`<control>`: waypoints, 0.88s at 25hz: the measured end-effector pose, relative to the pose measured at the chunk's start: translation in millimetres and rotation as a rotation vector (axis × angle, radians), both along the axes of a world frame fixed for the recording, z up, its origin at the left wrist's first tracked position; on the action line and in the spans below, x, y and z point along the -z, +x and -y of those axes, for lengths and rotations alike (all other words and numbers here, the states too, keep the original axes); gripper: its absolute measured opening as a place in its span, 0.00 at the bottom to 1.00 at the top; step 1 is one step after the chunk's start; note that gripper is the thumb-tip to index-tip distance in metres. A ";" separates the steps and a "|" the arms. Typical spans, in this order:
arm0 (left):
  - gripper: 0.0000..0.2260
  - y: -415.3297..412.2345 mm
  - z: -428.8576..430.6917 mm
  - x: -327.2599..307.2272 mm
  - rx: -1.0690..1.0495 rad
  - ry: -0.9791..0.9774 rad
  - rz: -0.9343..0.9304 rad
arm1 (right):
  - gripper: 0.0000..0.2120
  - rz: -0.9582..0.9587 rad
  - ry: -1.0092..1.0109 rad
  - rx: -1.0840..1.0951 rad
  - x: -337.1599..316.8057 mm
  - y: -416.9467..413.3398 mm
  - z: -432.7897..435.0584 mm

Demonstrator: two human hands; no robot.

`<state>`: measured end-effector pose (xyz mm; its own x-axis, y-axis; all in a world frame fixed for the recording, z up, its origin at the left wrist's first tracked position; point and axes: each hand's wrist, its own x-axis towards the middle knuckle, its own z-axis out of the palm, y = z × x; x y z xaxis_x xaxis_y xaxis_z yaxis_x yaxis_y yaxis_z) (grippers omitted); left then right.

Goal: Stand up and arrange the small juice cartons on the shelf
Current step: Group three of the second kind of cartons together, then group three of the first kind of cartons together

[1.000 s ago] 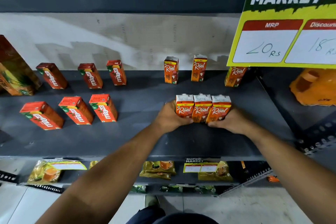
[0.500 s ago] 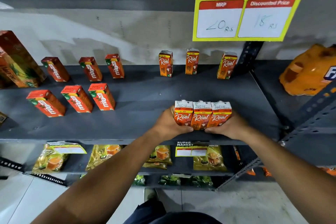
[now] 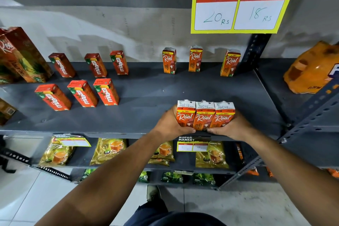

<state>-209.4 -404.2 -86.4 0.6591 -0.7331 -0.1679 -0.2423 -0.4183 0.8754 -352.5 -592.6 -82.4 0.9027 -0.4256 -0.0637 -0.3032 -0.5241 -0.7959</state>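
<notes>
Three small orange Real cartons (image 3: 205,115) stand upright, pressed side by side near the front edge of the dark grey shelf (image 3: 146,115). My left hand (image 3: 169,124) clasps the left end of this row and my right hand (image 3: 233,127) clasps the right end, squeezing the three together. Three more Real cartons (image 3: 195,59) stand spaced apart along the back wall. To the left, two rows of three red Maaza cartons (image 3: 82,80) stand upright.
Large Real cartons (image 3: 20,57) stand at the far left. A yellow price sign (image 3: 238,5) hangs above the right side. An orange bag (image 3: 311,68) lies on the neighbouring shelf past a metal upright (image 3: 256,49). Tea packets (image 3: 110,150) fill the lower shelf.
The three held cartons have come slightly closer to the shelf's front edge, both hands still around them. My head has shifted, so the price sign sits further left in view.
</notes>
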 end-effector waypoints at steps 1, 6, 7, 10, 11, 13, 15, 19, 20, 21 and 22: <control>0.31 -0.1 -0.4 0.6 -0.001 -0.002 0.004 | 0.22 -0.005 0.006 -0.003 -0.2 -0.4 0.3; 0.34 -0.3 -0.6 4.9 0.005 0.001 0.047 | 0.22 0.002 0.031 -0.012 2.5 -0.6 1.2; 0.36 -0.3 -0.2 5.2 0.010 0.000 0.053 | 0.23 0.003 0.025 -0.015 2.5 -0.3 1.7; 0.45 2.8 -3.5 2.2 0.058 -0.027 0.031 | 0.48 0.011 -0.006 -0.067 -0.3 -2.7 4.4; 0.51 4.4 -6.1 0.8 0.092 -0.066 -0.015 | 0.61 0.021 0.010 -0.052 -0.4 -8.5 5.8; 0.61 7.1 -16.7 -0.9 0.116 -0.166 -0.074 | 0.72 0.111 0.043 0.043 -1.7 -27.3 5.7; 0.65 6.3 -37.6 -3.0 0.086 -0.259 -0.036 | 0.72 0.256 0.018 0.155 -1.8 -53.1 -1.0; 0.55 17.7 -107.8 9.5 -0.059 -0.473 0.251 | 0.51 0.431 0.014 0.366 24.6 -100.0 -48.3; 0.50 27.7 -129.4 10.8 -0.160 -0.526 0.332 | 0.40 0.443 0.005 0.380 29.4 -99.6 -71.1; 0.46 40.7 -151.2 11.6 -0.290 -0.575 0.406 | 0.29 0.442 -0.036 0.323 31.9 -90.8 -95.2; 0.44 56.7 -172.6 11.4 -0.435 -0.611 0.479 | 0.20 0.432 -0.090 0.215 29.0 -72.6 -119.1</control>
<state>-152.6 -231.6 -97.9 0.7993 -0.2726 0.5355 -0.5680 -0.0519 0.8214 -425.1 -473.5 -111.4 0.7295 -0.5916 0.3433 -0.0639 -0.5587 -0.8269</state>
